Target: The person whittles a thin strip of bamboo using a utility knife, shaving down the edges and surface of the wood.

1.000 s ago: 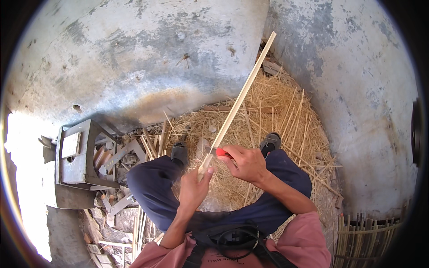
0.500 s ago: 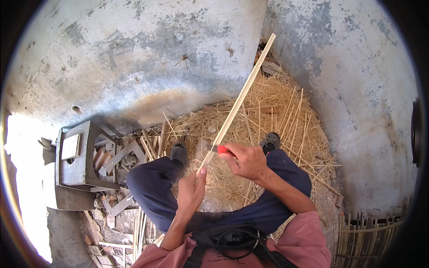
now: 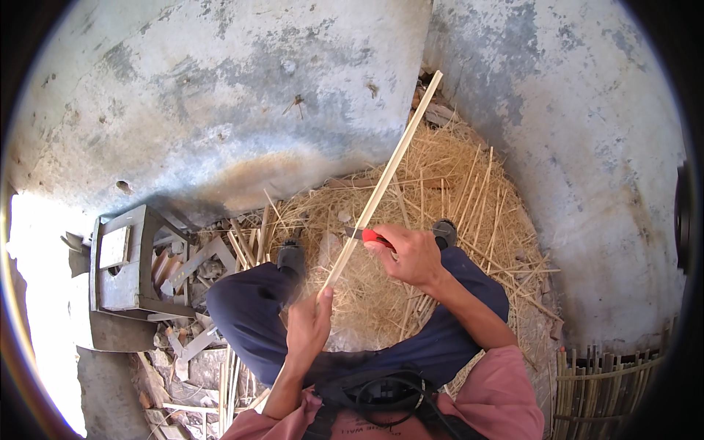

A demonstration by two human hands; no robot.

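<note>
red-handled knife (image 3: 369, 235) in your right hand (image 3: 412, 257): those fingers wrap its grip, seemingly to keep the blade crosswise where it meets the pale wooden strip (image 3: 385, 174). your left fingers pinch the strip's near end, that left hand (image 3: 308, 326) probably steadying it while the far end slants up and away. your spread legs (image 3: 478, 282) leave it room above the straw-like shavings (image 3: 447, 169).

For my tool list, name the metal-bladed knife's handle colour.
Knife handle: red, some black; head view.
</note>
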